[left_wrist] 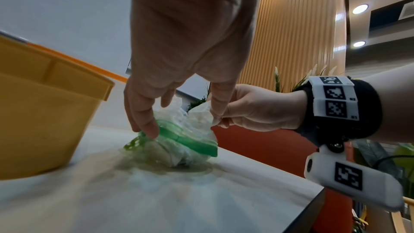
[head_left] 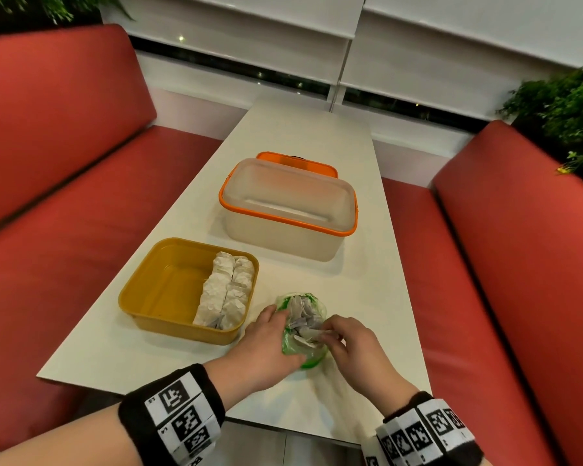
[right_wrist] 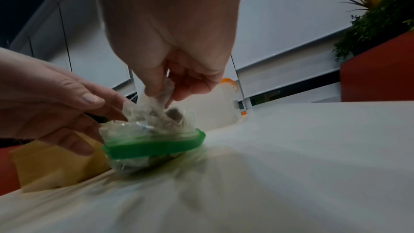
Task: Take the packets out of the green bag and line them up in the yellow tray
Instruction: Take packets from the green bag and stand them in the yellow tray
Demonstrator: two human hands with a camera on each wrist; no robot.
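The green bag (head_left: 312, 302) lies on the white table, right of the yellow tray (head_left: 162, 287). It is clear plastic with a green zip rim (right_wrist: 154, 145), and crumpled packets show through it. My left hand (head_left: 281, 331) holds the bag's left side, fingers on the rim (left_wrist: 170, 130). My right hand (head_left: 329, 334) pinches a crumpled white packet (right_wrist: 156, 105) at the bag's mouth between thumb and fingers. Two rows of packets (head_left: 226, 290) lie along the tray's right side; the tray's left half is bare.
A clear box with an orange rim (head_left: 283, 210) stands behind the tray and bag, and an orange lid (head_left: 297, 161) lies behind it. Red benches (head_left: 64, 196) flank the table. The table's near edge (head_left: 216, 412) runs just below my wrists.
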